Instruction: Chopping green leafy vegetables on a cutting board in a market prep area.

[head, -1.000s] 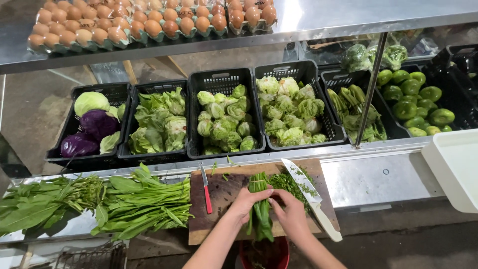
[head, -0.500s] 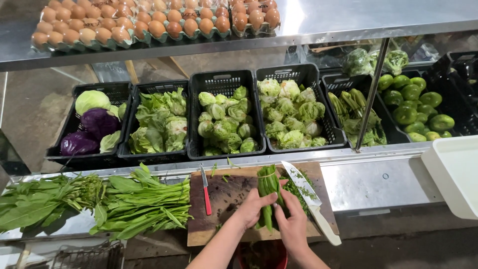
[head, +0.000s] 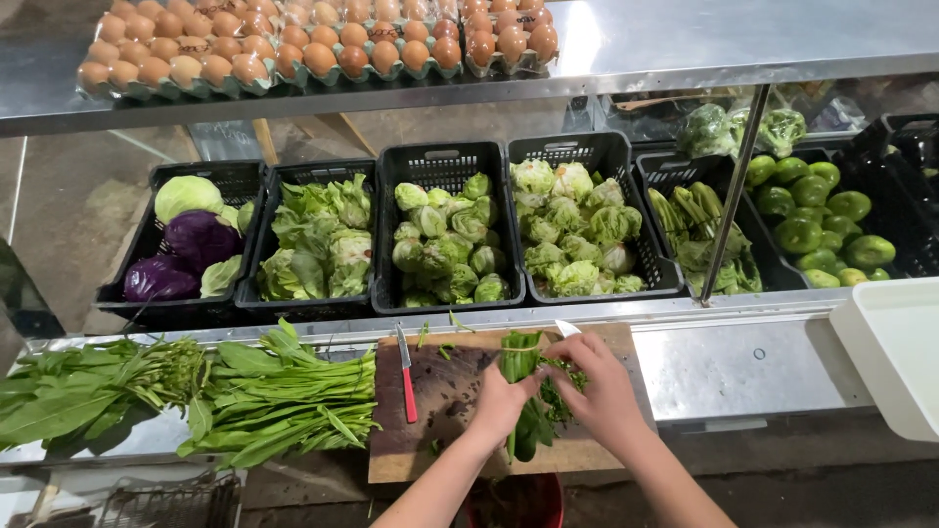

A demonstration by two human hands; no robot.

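Head view | dark leafy greens bunch (head: 525, 411) gripped by left hand (head: 504, 403) on cutting board (head: 435, 430) | right hand (head: 599, 386) closed around knife (head: 567, 329), blade mostly hidden

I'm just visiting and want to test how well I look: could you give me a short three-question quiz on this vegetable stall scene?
1. True or false: both hands are on the bunch of green leaves over the wooden cutting board.
2. What lies on the board left of the left hand? A) red-handled knife B) spoon C) egg
3. What fills the trays on the top metal shelf?

Key
1. True; the right hand grips it too.
2. A, the red-handled knife.
3. Brown eggs.
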